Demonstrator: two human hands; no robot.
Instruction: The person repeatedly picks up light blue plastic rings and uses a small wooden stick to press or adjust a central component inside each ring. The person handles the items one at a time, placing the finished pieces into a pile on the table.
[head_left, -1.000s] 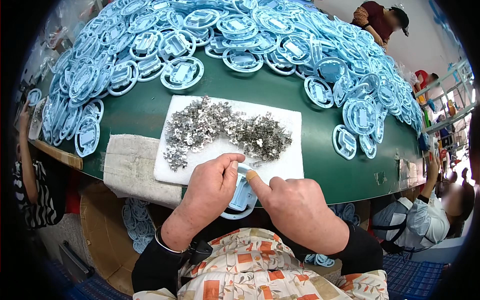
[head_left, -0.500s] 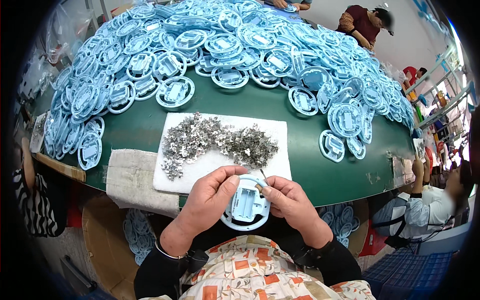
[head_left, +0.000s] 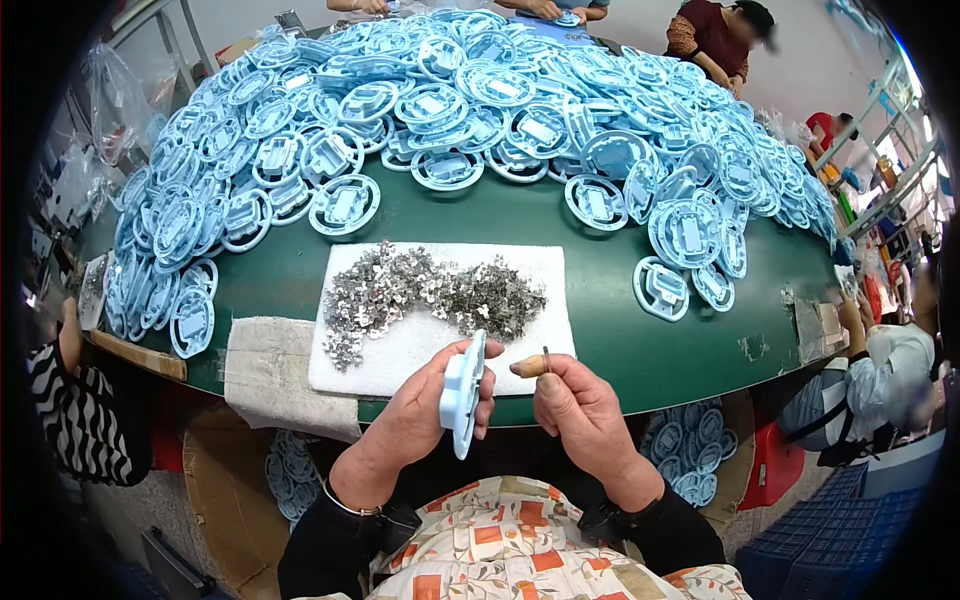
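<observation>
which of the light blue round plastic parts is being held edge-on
The light blue round plastic part in the left hand, below the white pad; all others lie on the green table.

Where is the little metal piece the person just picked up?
In the head view, the small metal piece is pinched in the right hand, low in the middle, just right of the blue plastic part in the left hand.

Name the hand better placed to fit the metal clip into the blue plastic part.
Right: the right hand pinches a metal clip beside the blue part, which the left hand grips edge-on.
</observation>
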